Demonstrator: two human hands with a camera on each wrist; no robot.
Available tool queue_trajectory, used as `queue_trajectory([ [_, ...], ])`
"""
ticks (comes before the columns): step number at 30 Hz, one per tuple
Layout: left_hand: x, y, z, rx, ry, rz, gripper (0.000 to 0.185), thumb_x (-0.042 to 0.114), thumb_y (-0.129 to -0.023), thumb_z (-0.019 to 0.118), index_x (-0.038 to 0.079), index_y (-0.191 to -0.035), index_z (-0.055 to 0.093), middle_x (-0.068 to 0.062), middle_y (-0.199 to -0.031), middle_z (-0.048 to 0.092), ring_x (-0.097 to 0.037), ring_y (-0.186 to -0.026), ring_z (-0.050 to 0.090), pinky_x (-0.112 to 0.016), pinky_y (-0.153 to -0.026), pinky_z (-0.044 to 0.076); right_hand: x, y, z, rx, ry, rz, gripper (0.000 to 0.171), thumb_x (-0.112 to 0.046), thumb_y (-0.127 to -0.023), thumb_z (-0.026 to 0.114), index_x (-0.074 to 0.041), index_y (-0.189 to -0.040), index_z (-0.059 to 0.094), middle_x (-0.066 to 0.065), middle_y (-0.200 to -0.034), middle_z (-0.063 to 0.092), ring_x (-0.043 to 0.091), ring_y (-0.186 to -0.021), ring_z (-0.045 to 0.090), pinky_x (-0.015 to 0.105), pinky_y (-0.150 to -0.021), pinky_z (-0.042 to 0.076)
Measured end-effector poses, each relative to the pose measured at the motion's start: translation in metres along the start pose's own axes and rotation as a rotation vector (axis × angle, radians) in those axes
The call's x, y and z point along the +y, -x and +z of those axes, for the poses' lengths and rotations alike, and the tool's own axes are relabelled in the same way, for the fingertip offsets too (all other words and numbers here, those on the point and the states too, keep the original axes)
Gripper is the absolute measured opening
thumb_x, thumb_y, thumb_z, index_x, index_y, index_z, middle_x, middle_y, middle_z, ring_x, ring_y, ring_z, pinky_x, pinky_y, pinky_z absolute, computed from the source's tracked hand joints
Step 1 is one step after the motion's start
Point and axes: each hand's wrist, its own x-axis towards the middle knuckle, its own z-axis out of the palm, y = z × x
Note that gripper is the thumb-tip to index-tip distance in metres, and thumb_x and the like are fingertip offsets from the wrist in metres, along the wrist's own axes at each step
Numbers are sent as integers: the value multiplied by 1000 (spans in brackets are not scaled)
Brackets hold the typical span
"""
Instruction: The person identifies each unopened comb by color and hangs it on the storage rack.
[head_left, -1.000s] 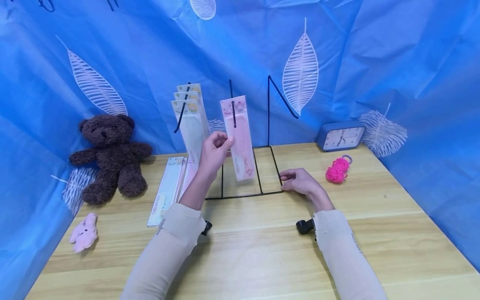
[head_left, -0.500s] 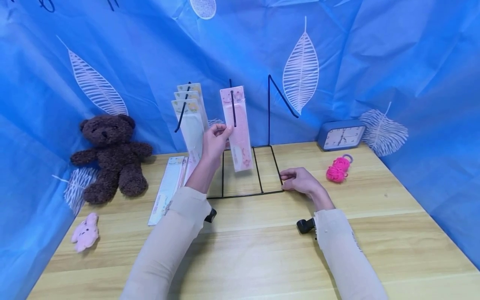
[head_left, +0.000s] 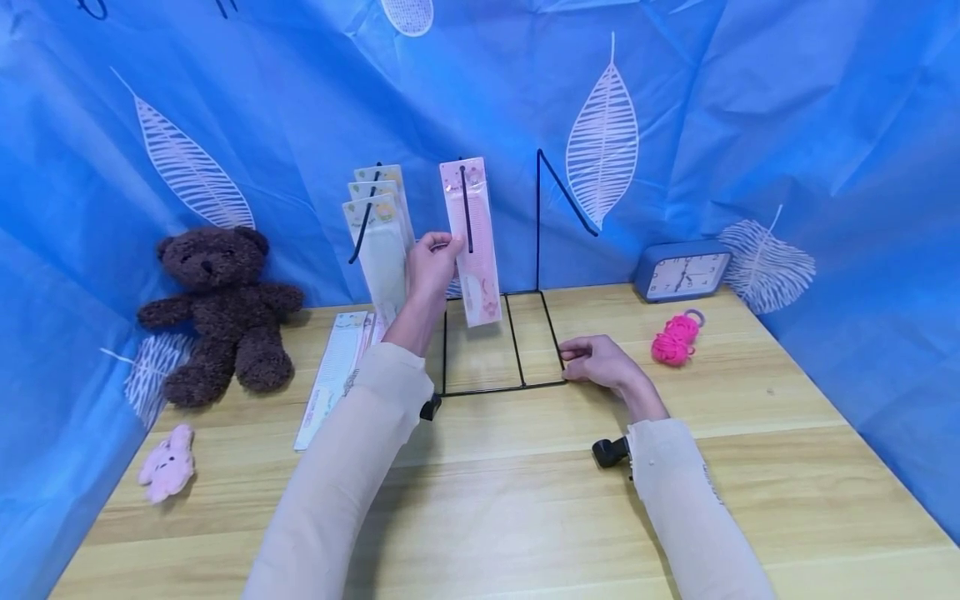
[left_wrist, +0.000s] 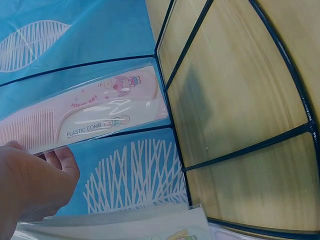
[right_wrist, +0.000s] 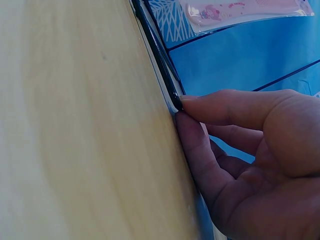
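Observation:
My left hand [head_left: 431, 271] pinches the edge of a pink packaged plastic comb [head_left: 477, 279] between thumb and fingers. The comb's card hangs upright on the middle hook of a black wire rack [head_left: 487, 390], the hook passing through its top. "PLASTIC COMB" is printed on the pack in the left wrist view. Several pale green comb packs [head_left: 381, 250] hang on the left hook, beside my left hand. At the rack's front right base corner, my right hand [head_left: 600, 364] pinches the wire with thumb and index finger, seen closely in the right wrist view.
More comb packs [head_left: 333, 375] lie flat on the table left of the rack. A brown teddy bear [head_left: 225, 308] and a small pink plush [head_left: 168, 467] are at the left. On the right are a blue clock [head_left: 682, 272] and a pink yarn bundle [head_left: 677, 339]. The rack's right hook [head_left: 567, 193] bears nothing.
The left hand has moved up and away from me, sliding the pink comb pack back along the middle hook. The right hand stays at the rack's corner.

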Motion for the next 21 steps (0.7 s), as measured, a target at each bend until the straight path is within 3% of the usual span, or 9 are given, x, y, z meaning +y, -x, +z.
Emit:
queue_trajectory([
  [7,1,-5,2,-8,13,-29,22,26,-101,66,9,-114,63,-8,-118,64,-20,-102,61,-35,-90,50,-1,1,1,4,3,3,65,5,-83,73,10,-143,47,25,-133,56,32,-114,57,36,-99,50],
  [14,-10,-4,-1,-48,25,-46,22,27,-101,66,9,-111,61,-9,-138,54,-21,-102,56,-36,-95,47,-3,2,1,11,16,0,65,4,-82,73,9,-142,49,25,-132,57,31,-113,57,39,-101,48],
  [21,-24,4,0,-89,18,-57,24,22,-101,65,6,-118,58,-10,-121,57,-29,-111,55,-45,-104,42,-2,1,0,13,5,3,65,5,-82,73,9,-142,49,24,-131,57,31,-112,57,36,-99,50],
])
